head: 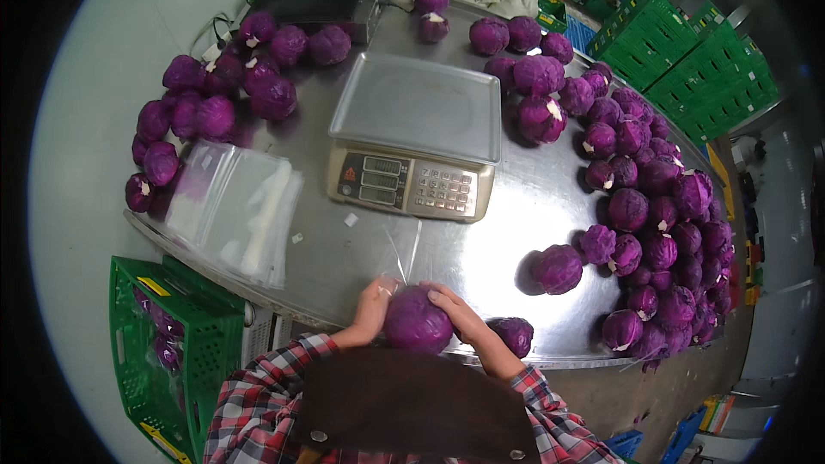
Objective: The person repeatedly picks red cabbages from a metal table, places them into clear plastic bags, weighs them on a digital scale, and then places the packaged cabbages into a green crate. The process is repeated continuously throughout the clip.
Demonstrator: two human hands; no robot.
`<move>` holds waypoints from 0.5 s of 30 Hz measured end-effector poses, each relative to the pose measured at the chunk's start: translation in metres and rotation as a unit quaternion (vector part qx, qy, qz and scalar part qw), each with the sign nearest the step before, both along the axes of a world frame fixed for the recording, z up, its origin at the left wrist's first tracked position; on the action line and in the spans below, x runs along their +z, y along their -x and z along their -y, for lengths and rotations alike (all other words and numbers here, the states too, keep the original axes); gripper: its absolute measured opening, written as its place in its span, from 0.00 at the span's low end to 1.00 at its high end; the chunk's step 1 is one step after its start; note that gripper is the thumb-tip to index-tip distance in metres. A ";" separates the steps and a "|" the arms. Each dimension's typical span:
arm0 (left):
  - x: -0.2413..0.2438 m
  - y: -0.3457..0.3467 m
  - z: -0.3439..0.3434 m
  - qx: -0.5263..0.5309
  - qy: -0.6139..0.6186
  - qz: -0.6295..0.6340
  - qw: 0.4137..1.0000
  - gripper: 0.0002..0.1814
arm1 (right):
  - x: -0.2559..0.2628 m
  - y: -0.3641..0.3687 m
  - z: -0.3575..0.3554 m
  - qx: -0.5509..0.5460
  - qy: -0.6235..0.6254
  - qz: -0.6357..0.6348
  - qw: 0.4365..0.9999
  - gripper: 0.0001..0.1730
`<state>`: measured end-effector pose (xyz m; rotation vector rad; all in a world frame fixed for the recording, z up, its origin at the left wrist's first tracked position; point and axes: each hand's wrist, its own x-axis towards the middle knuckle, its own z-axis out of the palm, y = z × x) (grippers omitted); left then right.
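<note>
Between my two hands is a red cabbage (pixel 417 321) at the near edge of the steel table. My left hand (pixel 374 308) is at its left side, fingers on a clear plastic bag (pixel 405 248) that stretches away from the cabbage over the tabletop. My right hand (pixel 459 314) lies on its upper right side, fingers curved over it. How far the bag covers the cabbage I cannot tell. Beyond my hands stands a digital weighing scale (pixel 416 109) with a bare metal pan. A stack of clear plastic bags (pixel 235 212) lies to the left.
Many red cabbages (pixel 660 177) crowd the table's right side; others (pixel 213 116) sit at the left. One cabbage (pixel 512 335) is near my right wrist. A green crate (pixel 200 341) with cabbages stands lower left. A sealing or wrapping machine (pixel 316 0) and stacked green crates (pixel 683 58) are farther back.
</note>
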<state>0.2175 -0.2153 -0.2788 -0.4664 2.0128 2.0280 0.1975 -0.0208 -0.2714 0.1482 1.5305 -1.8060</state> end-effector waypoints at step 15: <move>0.172 0.046 0.126 -0.016 0.624 -0.489 0.609 0.13 | 0.110 -0.039 0.023 -0.162 0.454 0.243 0.842 0.38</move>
